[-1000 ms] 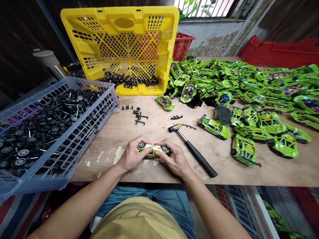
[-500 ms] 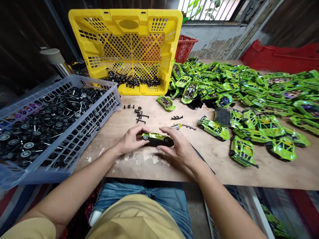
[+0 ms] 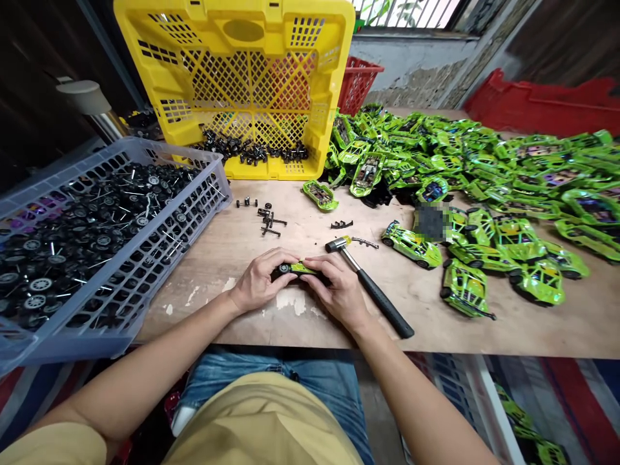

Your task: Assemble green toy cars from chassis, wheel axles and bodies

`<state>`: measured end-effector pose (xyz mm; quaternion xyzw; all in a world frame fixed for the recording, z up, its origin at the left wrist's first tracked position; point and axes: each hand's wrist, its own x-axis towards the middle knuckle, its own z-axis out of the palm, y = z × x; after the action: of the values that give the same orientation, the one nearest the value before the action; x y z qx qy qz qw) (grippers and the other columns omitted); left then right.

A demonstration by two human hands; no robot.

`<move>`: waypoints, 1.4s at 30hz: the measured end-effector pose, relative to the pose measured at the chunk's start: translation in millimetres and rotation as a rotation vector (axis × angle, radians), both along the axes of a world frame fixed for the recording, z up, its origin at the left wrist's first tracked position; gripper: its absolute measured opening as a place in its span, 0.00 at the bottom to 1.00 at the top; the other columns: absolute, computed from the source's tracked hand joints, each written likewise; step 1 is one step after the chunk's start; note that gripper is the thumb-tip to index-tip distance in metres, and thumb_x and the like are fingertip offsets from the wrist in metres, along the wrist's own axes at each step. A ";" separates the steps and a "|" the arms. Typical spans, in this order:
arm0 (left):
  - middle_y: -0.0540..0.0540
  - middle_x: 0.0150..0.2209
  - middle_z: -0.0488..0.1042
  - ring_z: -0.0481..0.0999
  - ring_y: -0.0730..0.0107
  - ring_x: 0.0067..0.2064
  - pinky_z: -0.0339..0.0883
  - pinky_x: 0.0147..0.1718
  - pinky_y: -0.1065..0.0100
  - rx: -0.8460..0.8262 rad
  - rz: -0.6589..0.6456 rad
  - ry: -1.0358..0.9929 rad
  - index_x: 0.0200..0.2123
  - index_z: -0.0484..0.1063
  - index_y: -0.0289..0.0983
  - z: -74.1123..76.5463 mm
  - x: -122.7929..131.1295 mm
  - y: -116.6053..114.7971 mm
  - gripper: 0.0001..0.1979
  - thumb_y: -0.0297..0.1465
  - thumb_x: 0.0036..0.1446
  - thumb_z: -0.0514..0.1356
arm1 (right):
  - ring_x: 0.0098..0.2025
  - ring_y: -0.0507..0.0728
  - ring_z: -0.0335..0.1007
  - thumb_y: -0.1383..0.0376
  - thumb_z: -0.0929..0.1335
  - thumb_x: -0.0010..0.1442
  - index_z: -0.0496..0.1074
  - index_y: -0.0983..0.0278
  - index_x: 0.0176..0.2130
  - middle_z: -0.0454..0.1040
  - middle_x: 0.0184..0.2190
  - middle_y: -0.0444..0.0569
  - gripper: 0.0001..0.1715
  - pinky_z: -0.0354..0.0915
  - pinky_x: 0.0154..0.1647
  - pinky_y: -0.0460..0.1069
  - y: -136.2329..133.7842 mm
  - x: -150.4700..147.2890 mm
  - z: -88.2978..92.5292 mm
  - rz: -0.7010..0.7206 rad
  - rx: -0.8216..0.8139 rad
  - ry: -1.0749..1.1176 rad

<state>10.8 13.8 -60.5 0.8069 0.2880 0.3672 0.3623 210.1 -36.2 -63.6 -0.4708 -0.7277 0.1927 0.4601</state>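
Note:
Low over the wooden table, a green toy car (image 3: 296, 267) is held between both of my hands. My left hand (image 3: 259, 281) grips the end with a visible dark wheel, thumb in front and fingers behind. Around the other end, my right hand (image 3: 340, 289) is closed, its fingers covering most of that side. A hammer (image 3: 375, 290) with a black handle lies just right of my right hand. Beyond its head rest two thin black plastic parts, one a curved strip (image 3: 341, 225). Several black axle pieces (image 3: 271, 223) lie beyond my left hand.
A translucent crate (image 3: 169, 258) full of black wheels on axles stands at the left. Behind, a yellow basket (image 3: 334, 97) on its side holds more small black parts. Several assembled green cars (image 3: 411, 245) sit at the right, before a large heap of green car bodies (image 3: 465, 148).
My right hand has closed onto the car, which is now gripped from both ends and turned slightly. The hammer, earlier mostly hidden behind my right hand and arm, now shows.

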 end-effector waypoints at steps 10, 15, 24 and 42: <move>0.43 0.40 0.79 0.78 0.63 0.42 0.72 0.42 0.65 -0.542 0.090 -0.248 0.45 0.73 0.32 11.8 24.7 -19.0 0.20 0.34 0.49 0.67 | 0.49 0.61 0.68 0.52 0.72 0.57 0.67 0.63 0.54 0.69 0.48 0.55 0.30 0.67 0.49 0.56 -1.2 -2.1 28.7 -0.144 0.092 0.004; 0.48 0.31 0.75 0.74 0.69 0.32 0.68 0.31 0.70 -0.153 0.090 -0.024 0.32 0.72 0.33 35.1 24.2 -22.3 0.07 0.27 0.47 0.64 | 0.39 0.60 0.67 0.44 0.63 0.62 0.73 0.66 0.38 0.72 0.36 0.55 0.29 0.61 0.37 0.51 13.8 -20.3 87.7 -0.044 0.247 -0.675; 0.49 0.21 0.72 0.74 0.69 0.28 0.65 0.28 0.71 0.011 0.203 0.104 0.23 0.71 0.35 34.4 25.4 -24.5 0.03 0.24 0.46 0.62 | 0.32 0.55 0.65 0.55 0.54 0.70 0.73 0.66 0.32 0.72 0.29 0.52 0.29 0.49 0.28 0.50 30.7 -36.8 85.2 -0.048 0.189 -0.797; 0.45 0.33 0.79 0.79 0.66 0.33 0.71 0.28 0.72 -0.630 0.090 0.172 0.41 0.74 0.33 41.2 -11.5 5.6 0.21 0.43 0.50 0.66 | 0.43 0.57 0.71 0.58 0.69 0.62 0.69 0.64 0.54 0.75 0.44 0.52 0.22 0.66 0.46 0.51 6.7 22.1 58.3 0.020 -0.119 -0.276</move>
<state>-0.7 19.4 -19.4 0.6697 0.4521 0.2060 0.5519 232.2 -29.6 -5.3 -0.5119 -0.7759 0.1737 0.3251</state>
